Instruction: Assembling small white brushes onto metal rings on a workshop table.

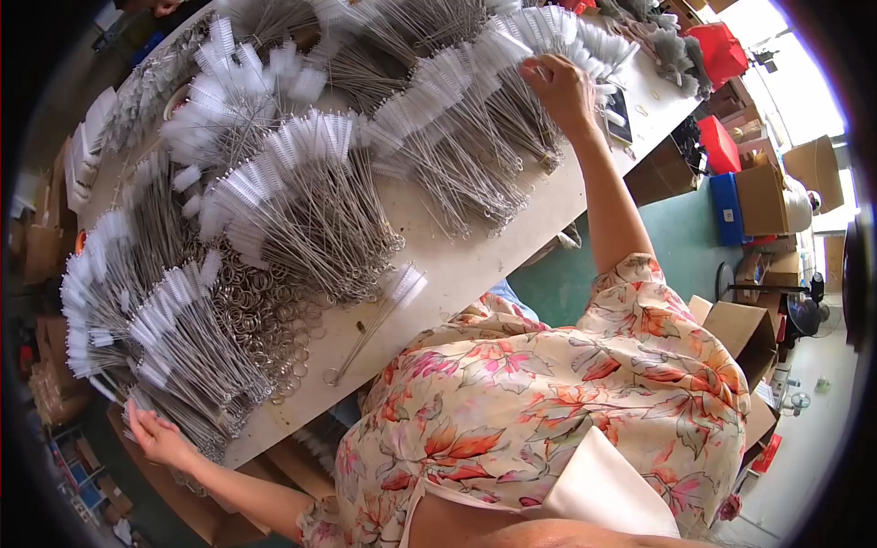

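Observation:
Rows of wire brushes (pixel 301 201) with white bristle heads and looped metal handles cover the table. My right hand (pixel 565 93) is stretched out to the far right, its fingers bent together beside the white bristle heads (pixel 548 32). Whatever it may pinch is too small to make out. At the lower left, my left hand (pixel 160 440) lies against the edge of a brush pile (pixel 187 347), fingers stretched out and apart. Some brushes (pixel 379 315) lie separately near the table's front edge. A heap of metal rings (pixel 265 315) sits between the piles.
The pale table (pixel 457 265) runs diagonally, its near edge close to my body. A dark flat object (pixel 618 114) lies near its right end. Cardboard boxes (pixel 763 196), a blue bin (pixel 726 210) and red bags (pixel 717 50) stand to the right. Part of another person (pixel 164 7) shows at the far left.

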Demonstrator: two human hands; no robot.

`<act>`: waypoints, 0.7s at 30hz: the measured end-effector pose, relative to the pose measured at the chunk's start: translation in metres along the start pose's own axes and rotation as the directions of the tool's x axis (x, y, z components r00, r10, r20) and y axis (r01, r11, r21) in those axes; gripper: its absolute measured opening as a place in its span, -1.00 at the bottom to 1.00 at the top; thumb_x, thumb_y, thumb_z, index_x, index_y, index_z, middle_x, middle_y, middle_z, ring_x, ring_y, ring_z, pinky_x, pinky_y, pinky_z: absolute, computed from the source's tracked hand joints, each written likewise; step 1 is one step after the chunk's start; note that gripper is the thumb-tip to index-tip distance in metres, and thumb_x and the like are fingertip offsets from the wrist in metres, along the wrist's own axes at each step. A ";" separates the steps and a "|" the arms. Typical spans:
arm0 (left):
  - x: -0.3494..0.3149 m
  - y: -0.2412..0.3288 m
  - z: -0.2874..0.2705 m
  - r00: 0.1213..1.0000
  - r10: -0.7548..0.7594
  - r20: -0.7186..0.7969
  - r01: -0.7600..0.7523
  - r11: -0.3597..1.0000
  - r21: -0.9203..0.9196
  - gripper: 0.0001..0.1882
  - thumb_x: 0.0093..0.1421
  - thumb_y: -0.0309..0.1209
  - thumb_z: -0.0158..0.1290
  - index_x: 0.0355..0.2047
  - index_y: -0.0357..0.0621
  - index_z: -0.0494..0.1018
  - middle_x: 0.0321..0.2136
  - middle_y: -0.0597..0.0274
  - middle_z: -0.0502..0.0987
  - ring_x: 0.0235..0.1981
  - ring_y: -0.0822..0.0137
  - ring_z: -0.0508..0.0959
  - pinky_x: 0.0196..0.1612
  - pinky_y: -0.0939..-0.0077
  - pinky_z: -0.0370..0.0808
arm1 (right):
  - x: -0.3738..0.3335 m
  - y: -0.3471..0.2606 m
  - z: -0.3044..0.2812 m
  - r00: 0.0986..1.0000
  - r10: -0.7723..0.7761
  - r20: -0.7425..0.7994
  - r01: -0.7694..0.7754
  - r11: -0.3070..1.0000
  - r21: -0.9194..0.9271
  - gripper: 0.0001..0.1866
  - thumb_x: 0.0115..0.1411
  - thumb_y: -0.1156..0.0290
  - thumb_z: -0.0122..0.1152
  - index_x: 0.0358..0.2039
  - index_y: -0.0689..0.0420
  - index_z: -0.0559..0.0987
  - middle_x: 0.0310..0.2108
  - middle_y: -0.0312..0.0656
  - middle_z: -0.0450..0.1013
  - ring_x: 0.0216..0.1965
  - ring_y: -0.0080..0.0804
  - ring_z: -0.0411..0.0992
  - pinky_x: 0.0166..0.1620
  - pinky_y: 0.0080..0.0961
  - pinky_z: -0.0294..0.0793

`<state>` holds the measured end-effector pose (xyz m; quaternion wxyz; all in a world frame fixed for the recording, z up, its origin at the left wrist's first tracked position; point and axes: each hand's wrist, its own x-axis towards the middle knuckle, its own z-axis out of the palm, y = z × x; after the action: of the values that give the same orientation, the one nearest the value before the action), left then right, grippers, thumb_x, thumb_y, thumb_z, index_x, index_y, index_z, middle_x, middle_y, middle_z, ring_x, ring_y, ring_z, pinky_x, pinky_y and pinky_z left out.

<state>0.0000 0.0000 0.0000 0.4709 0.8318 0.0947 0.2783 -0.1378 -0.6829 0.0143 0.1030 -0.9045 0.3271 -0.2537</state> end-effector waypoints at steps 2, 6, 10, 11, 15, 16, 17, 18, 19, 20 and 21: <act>-0.011 0.021 0.010 0.989 -0.083 0.125 0.087 0.996 -0.033 -0.70 0.27 -0.25 -0.11 -0.04 0.02 0.44 -0.56 0.52 0.25 -0.67 0.74 0.06 -0.71 0.82 -0.03 | 0.005 0.001 0.007 0.996 -0.070 -0.063 0.071 0.997 0.018 -0.80 0.04 0.11 0.17 -0.34 -0.16 0.61 -0.30 -0.29 0.52 -0.31 -0.32 0.49 -0.22 -0.40 0.41; -0.037 0.043 0.028 0.944 -0.194 0.266 0.270 0.918 -0.289 -0.67 0.27 -0.26 -0.11 -0.08 -0.20 0.42 -0.55 0.49 0.27 -0.68 0.74 0.08 -0.71 0.83 -0.07 | 0.048 0.024 -0.005 0.999 -0.012 0.033 0.014 0.998 -0.059 -0.76 0.00 0.09 0.19 -0.37 -0.09 0.62 -0.39 -0.18 0.52 -0.34 -0.23 0.49 -0.25 -0.33 0.43; -0.052 0.055 0.031 0.912 -0.146 0.384 0.325 0.827 -0.459 -0.66 0.28 -0.28 -0.12 -0.12 -0.33 0.41 -0.53 0.45 0.31 -0.69 0.73 0.10 -0.72 0.83 -0.05 | 0.056 0.022 -0.014 0.957 -0.201 0.210 0.216 0.975 -0.049 -0.76 -0.07 0.15 0.21 -0.40 -0.04 0.62 -0.47 -0.17 0.51 -0.37 -0.22 0.49 -0.27 -0.33 0.44; -0.056 0.058 0.031 0.908 -0.131 0.399 0.327 0.817 -0.475 -0.66 0.28 -0.29 -0.12 -0.13 -0.35 0.41 -0.53 0.44 0.32 -0.69 0.73 0.11 -0.72 0.83 -0.04 | 0.057 0.026 -0.007 0.954 -0.211 0.211 0.225 0.973 -0.043 -0.76 -0.07 0.15 0.21 -0.40 -0.04 0.62 -0.47 -0.17 0.51 -0.37 -0.22 0.49 -0.27 -0.33 0.44; -0.069 0.060 0.035 0.883 -0.142 0.448 0.376 0.785 -0.492 -0.67 0.28 -0.31 -0.11 -0.15 -0.35 0.41 -0.53 0.39 0.33 -0.69 0.71 0.13 -0.72 0.85 -0.03 | 0.055 0.031 -0.003 0.942 -0.197 0.271 0.218 0.975 -0.048 -0.77 -0.08 0.15 0.23 -0.44 -0.04 0.64 -0.47 -0.19 0.52 -0.41 -0.26 0.49 -0.27 -0.35 0.45; -0.072 0.063 0.038 0.869 -0.121 0.480 0.385 0.775 -0.502 -0.69 0.27 -0.32 -0.11 -0.16 -0.35 0.42 -0.52 0.39 0.35 -0.68 0.69 0.13 -0.70 0.84 0.00 | 0.056 0.037 -0.001 0.962 -0.138 0.233 0.141 0.990 0.006 -0.78 -0.07 0.14 0.23 -0.43 -0.05 0.64 -0.46 -0.19 0.52 -0.40 -0.27 0.50 -0.27 -0.37 0.45; -0.074 0.063 0.043 0.868 -0.120 0.482 0.387 0.772 -0.504 -0.69 0.27 -0.32 -0.11 -0.16 -0.35 0.42 -0.52 0.39 0.35 -0.68 0.69 0.13 -0.70 0.84 0.00 | 0.058 0.041 -0.002 0.977 -0.075 0.197 0.064 0.996 0.063 -0.78 -0.07 0.14 0.24 -0.43 -0.06 0.64 -0.45 -0.20 0.53 -0.40 -0.29 0.50 -0.26 -0.38 0.45; -0.077 0.063 0.046 0.864 -0.067 0.499 0.366 0.764 -0.532 -0.69 0.27 -0.32 -0.11 -0.17 -0.35 0.43 -0.52 0.40 0.35 -0.67 0.69 0.14 -0.68 0.83 0.01 | 0.062 0.039 -0.010 0.988 -0.076 0.135 0.073 0.997 0.025 -0.79 -0.03 0.15 0.24 -0.39 -0.09 0.64 -0.42 -0.20 0.53 -0.37 -0.34 0.51 -0.26 -0.41 0.45; -0.079 0.062 0.049 0.857 -0.010 0.515 0.346 0.753 -0.560 -0.69 0.27 -0.33 -0.12 -0.18 -0.35 0.43 -0.52 0.41 0.35 -0.67 0.69 0.14 -0.67 0.82 0.03 | 0.066 0.034 -0.017 0.997 -0.071 0.014 0.070 0.997 0.039 -0.86 0.01 0.21 0.20 -0.41 -0.13 0.64 -0.46 -0.22 0.53 -0.39 -0.36 0.51 -0.26 -0.43 0.45; -0.077 0.061 0.051 0.860 -0.011 0.511 0.334 0.768 -0.546 -0.70 0.28 -0.33 -0.14 -0.19 -0.34 0.44 -0.55 0.44 0.34 -0.64 0.69 0.16 -0.64 0.82 0.05 | 0.068 0.030 -0.025 0.982 -0.121 -0.144 0.130 0.990 0.050 -0.85 0.05 0.25 0.16 -0.37 -0.05 0.62 -0.44 -0.21 0.52 -0.39 -0.35 0.50 -0.26 -0.43 0.46; -0.081 0.067 0.053 0.865 -0.020 0.501 0.334 0.769 -0.545 -0.70 0.28 -0.33 -0.14 -0.19 -0.34 0.44 -0.55 0.44 0.34 -0.64 0.69 0.16 -0.64 0.82 0.05 | 0.070 0.014 -0.033 0.940 -0.174 -0.293 0.199 0.978 0.058 -0.83 0.09 0.29 0.11 -0.34 0.02 0.59 -0.41 -0.20 0.52 -0.38 -0.34 0.49 -0.26 -0.43 0.47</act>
<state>-0.0447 -0.1089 0.0042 0.7488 0.6606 -0.0368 0.0377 -0.1160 -0.7395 0.0647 0.0691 -0.8798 0.2399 -0.4045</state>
